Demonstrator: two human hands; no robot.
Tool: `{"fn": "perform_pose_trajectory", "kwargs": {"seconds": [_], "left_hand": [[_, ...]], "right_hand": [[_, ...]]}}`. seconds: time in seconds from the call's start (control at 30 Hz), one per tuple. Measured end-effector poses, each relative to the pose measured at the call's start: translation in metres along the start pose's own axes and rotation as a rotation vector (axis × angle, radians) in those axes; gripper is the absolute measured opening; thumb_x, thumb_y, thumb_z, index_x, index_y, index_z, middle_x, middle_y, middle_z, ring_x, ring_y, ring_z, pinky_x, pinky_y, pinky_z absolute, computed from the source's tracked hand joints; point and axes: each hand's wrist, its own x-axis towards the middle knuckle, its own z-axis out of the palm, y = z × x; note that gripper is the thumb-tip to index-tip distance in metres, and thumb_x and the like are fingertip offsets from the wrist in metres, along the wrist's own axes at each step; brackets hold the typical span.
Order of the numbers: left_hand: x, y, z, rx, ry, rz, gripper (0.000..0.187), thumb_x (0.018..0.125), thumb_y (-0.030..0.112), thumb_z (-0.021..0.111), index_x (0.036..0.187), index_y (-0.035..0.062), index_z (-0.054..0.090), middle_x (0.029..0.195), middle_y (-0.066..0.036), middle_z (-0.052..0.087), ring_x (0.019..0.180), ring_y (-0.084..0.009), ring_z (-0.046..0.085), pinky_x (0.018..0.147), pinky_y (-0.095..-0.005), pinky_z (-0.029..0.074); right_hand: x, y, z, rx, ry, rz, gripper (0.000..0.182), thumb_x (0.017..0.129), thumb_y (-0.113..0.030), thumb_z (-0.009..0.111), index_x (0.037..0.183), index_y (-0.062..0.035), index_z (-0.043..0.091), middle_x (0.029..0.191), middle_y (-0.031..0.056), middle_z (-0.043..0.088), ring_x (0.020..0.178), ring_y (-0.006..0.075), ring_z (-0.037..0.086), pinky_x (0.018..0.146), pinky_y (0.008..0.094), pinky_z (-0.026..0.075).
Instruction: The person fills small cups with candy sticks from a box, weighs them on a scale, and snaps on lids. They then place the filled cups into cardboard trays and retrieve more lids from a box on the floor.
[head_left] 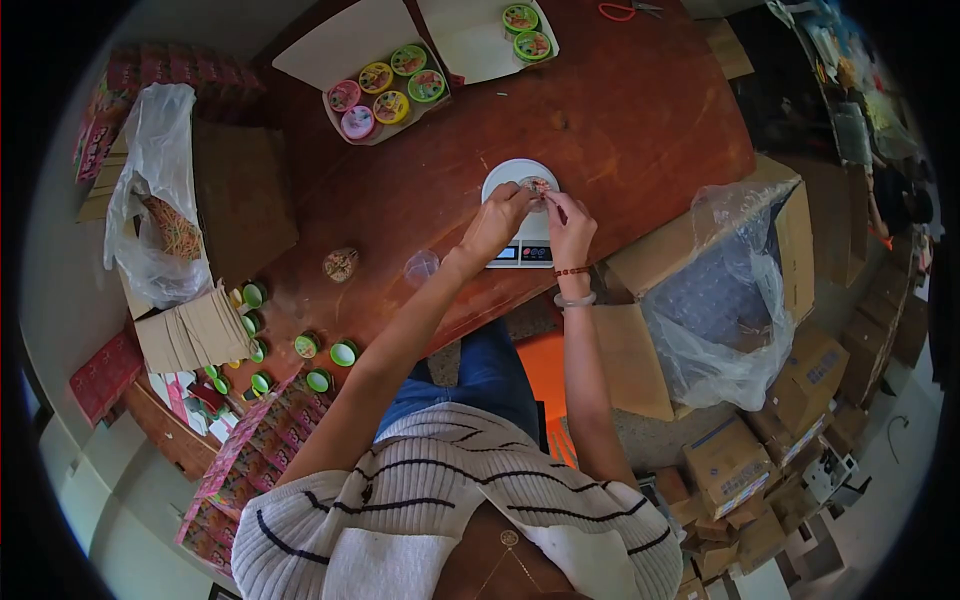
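A white kitchen scale (508,170) with a small lit display stands near the table's front edge. On its round pan is a small clear plastic cup (538,185) filled with thin multicoloured pieces. My left hand (497,222) reaches over the pan, its fingers closed at the cup's left side. From the right, my right hand (570,228) pinches at the cup's near right rim, a beaded bracelet on its wrist. Left of the scale stands an empty-looking clear cup (422,266), and farther left another filled cup (340,264).
An open carton (790,250) of clear cups in plastic stands right. Left is a carton with a plastic bag (150,200) of coloured pieces. Several green lids (343,353) lie front left. White boxes (350,60) with lidded tubs and red scissors (618,11) are at the back.
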Motion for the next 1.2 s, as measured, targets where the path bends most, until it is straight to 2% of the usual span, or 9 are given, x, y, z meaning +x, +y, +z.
{"fn": "perform_pose_trajectory", "kwargs": {"seconds": [0.23, 0.37, 0.57, 0.67, 0.77, 0.93, 1.07, 1.1, 1.2], "left_hand": [[-0.003, 0.002, -0.018, -0.091, -0.03, -0.033, 0.015, 0.092, 0.012, 0.064, 0.103, 0.005, 0.072, 0.095, -0.019, 0.07, 0.087, -0.0364, 0.068, 0.075, -0.0438, 0.056], [0.004, 0.006, -0.021, -0.071, -0.105, -0.034, 0.016, 0.092, 0.013, 0.063, 0.102, 0.0051, 0.073, 0.094, -0.019, 0.071, 0.089, -0.0353, 0.068, 0.077, -0.0424, 0.056], [0.009, -0.001, -0.01, 0.071, -0.124, 0.145, 0.017, 0.09, 0.014, 0.067, 0.101, 0.004, 0.074, 0.098, -0.015, 0.071, 0.094, -0.0328, 0.068, 0.082, -0.0419, 0.056], [0.003, 0.001, -0.003, 0.085, -0.157, 0.099, 0.025, 0.088, 0.018, 0.069, 0.11, 0.0071, 0.071, 0.113, -0.013, 0.065, 0.102, -0.0335, 0.066, 0.086, -0.0421, 0.056], [-0.014, 0.011, -0.021, 0.003, -0.075, 0.124, 0.035, 0.084, 0.017, 0.072, 0.115, 0.005, 0.062, 0.12, -0.015, 0.061, 0.111, -0.0364, 0.061, 0.095, -0.0431, 0.051], [-0.138, 0.013, -0.137, 0.113, 0.126, -0.28, 0.034, 0.091, 0.016, 0.066, 0.123, 0.0062, 0.06, 0.115, -0.018, 0.061, 0.107, -0.0395, 0.059, 0.089, -0.0461, 0.051], [-0.338, -0.144, -0.182, 0.726, 0.772, -0.581, 0.041, 0.086, 0.008, 0.068, 0.125, 0.0034, 0.056, 0.112, -0.02, 0.062, 0.105, -0.0417, 0.058, 0.092, -0.0487, 0.048], [-0.388, -0.17, -0.215, 0.536, 0.701, -0.904, 0.054, 0.089, 0.014, 0.067, 0.134, -0.0038, 0.046, 0.121, -0.03, 0.055, 0.112, -0.0476, 0.054, 0.1, -0.0509, 0.043], [-0.463, -0.21, -0.29, 0.775, 0.947, -1.223, 0.061, 0.082, 0.022, 0.073, 0.13, -0.0049, 0.047, 0.11, -0.031, 0.058, 0.102, -0.0476, 0.057, 0.09, -0.0528, 0.046]], "right_hand": [[0.0, -0.002, 0.009, 0.028, 0.023, -0.082, 0.015, 0.089, 0.0, 0.067, 0.103, -0.0026, 0.072, 0.093, 0.0143, 0.072, 0.083, 0.0282, 0.071, 0.072, 0.0349, 0.056], [0.001, -0.014, 0.002, 0.145, 0.096, 0.089, 0.015, 0.091, -0.001, 0.065, 0.105, -0.0034, 0.07, 0.095, 0.0139, 0.071, 0.081, 0.0274, 0.069, 0.07, 0.0346, 0.055], [-0.025, -0.015, -0.017, 0.059, 0.174, 0.118, 0.014, 0.092, -0.002, 0.064, 0.105, -0.0034, 0.07, 0.096, 0.0129, 0.071, 0.084, 0.0274, 0.069, 0.072, 0.0335, 0.054], [-0.047, -0.003, -0.019, 0.05, 0.174, 0.189, 0.014, 0.093, -0.004, 0.062, 0.104, -0.0035, 0.071, 0.098, 0.0134, 0.072, 0.088, 0.0299, 0.069, 0.078, 0.0347, 0.054], [-0.072, 0.006, -0.02, 0.198, 0.12, 0.315, 0.019, 0.099, -0.01, 0.06, 0.111, 0.0008, 0.07, 0.1, 0.0111, 0.073, 0.089, 0.0194, 0.069, 0.079, 0.0326, 0.057], [-0.113, 0.028, -0.035, 0.098, 0.014, 0.358, 0.019, 0.1, -0.009, 0.059, 0.112, 0.0007, 0.07, 0.103, 0.0124, 0.073, 0.089, 0.019, 0.071, 0.075, 0.0297, 0.059], [-0.125, 0.031, -0.052, 0.03, -0.11, 0.352, 0.02, 0.1, -0.007, 0.058, 0.115, 0.0002, 0.069, 0.105, 0.0136, 0.073, 0.094, 0.0193, 0.071, 0.077, 0.0295, 0.058], [-0.127, 0.033, -0.056, 0.022, -0.131, 0.334, 0.02, 0.1, -0.006, 0.057, 0.115, 0.0003, 0.069, 0.106, 0.0136, 0.073, 0.094, 0.0194, 0.071, 0.078, 0.0295, 0.058], [-0.128, 0.049, -0.068, -0.009, -0.198, 0.228, 0.02, 0.1, -0.004, 0.057, 0.116, 0.0017, 0.067, 0.107, 0.0119, 0.071, 0.096, 0.0181, 0.069, 0.081, 0.0299, 0.057]]}}
